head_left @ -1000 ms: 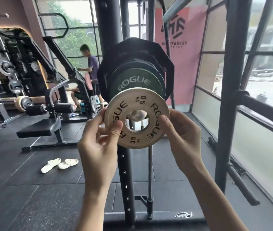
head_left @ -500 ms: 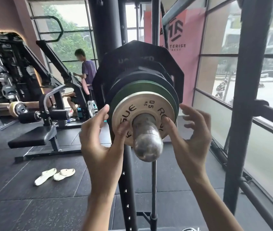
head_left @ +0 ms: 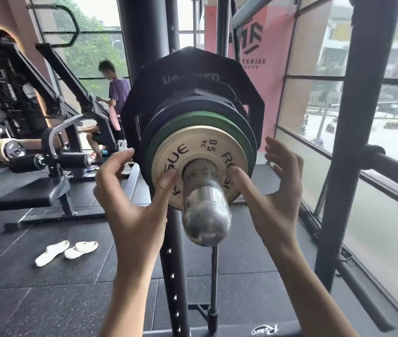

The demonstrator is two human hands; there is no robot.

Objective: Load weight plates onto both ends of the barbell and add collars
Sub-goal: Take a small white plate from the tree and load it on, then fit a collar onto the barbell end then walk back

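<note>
The steel barbell sleeve (head_left: 205, 215) points toward me at centre frame. On it sit a large black plate (head_left: 193, 66), darker plates, a green plate (head_left: 193, 117) and, outermost, a small white Rogue 0.5 kg plate (head_left: 200, 147) against the green one. My left hand (head_left: 132, 205) is left of the sleeve, thumb tip pressed on the white plate's face, fingers spread and off it. My right hand (head_left: 273, 190) mirrors it on the right, thumb on the plate, fingers apart. No collar is visible on the sleeve.
A black rack upright (head_left: 173, 276) stands right behind the sleeve, and another upright (head_left: 351, 142) with a side peg is on the right by the windows. A padded bench machine (head_left: 30, 194) and white slippers (head_left: 66, 251) are on the floor at left. A person (head_left: 117, 93) stands further back.
The white plate went from held in front of the sleeve end to slid down the sleeve against the green plate. Both hands released its rim; only the thumbs touch it now.
</note>
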